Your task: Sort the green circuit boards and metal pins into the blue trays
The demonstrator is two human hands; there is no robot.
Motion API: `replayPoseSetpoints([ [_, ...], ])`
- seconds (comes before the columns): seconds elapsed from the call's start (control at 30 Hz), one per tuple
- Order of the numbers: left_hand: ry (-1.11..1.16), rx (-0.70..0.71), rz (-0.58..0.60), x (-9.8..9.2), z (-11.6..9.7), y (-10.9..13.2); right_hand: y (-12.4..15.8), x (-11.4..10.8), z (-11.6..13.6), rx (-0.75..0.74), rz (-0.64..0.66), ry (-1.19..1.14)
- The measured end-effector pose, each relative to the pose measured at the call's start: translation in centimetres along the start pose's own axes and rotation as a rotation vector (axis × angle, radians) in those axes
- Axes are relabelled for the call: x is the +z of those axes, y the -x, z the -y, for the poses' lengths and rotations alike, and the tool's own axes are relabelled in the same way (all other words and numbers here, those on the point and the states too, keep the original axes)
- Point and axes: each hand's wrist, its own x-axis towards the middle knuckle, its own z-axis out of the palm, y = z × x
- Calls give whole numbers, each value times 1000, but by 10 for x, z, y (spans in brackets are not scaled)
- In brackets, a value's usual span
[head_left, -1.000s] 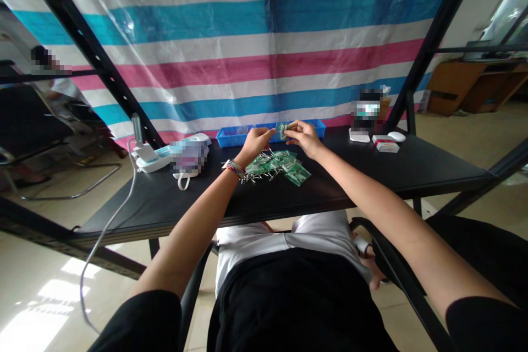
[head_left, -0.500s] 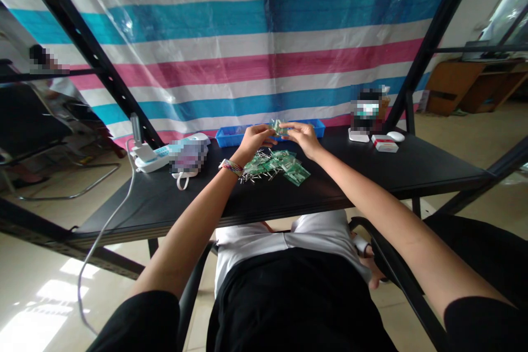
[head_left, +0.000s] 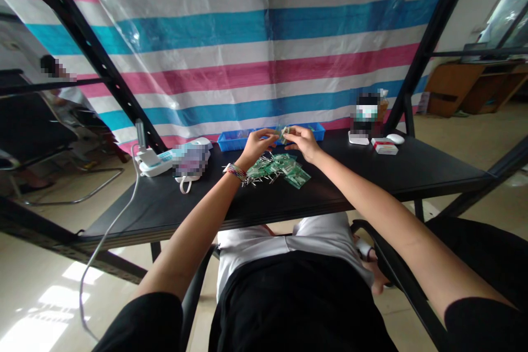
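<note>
Both hands are raised over the black table, just in front of a long blue tray (head_left: 231,141). My left hand (head_left: 259,146) pinches one side of a small clear-green plastic packet (head_left: 283,132). The fingers of my right hand (head_left: 303,142) are closed on its other side. Pale contents show through the packet, too small to name. Below the hands lies a pile of similar green packets (head_left: 295,174). Loose silver metal pieces (head_left: 252,180), thin and screw-like, stick out at its left and front. A woven band is on my left wrist.
At the left of the black table (head_left: 355,176) are a white power strip (head_left: 159,164) with a cable and a blurred pouch (head_left: 192,160). A small white-and-red box (head_left: 384,146), a white mouse (head_left: 395,138) and a blurred stand (head_left: 358,138) are at the right. A person sits far left.
The packet has shifted slightly right and down between my hands and is turned differently. The fingers of my right hand have curled in more around it. The view has moved a little.
</note>
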Motion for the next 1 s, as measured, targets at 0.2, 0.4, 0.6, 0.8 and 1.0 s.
replayPoseSetpoints([
  [0.2, -83, -63, -67, -8, 0, -4, -29, -25, -11, -76, -330, 201],
  [0.4, -350, 80, 131, -12, 10, -4, -63, -63, 9, -332, -573, 778],
  [0.6, -608, 78, 205, -13, 17, -1, -67, -72, 15, -350, -503, 1164],
  [0.8, -596, 80, 367, -12, 20, 0, -57, -75, -10, -236, -184, 1309],
  [1.0, -604, 49, 393, -10, 19, 1, -58, -78, -10, -290, -205, 1341],
])
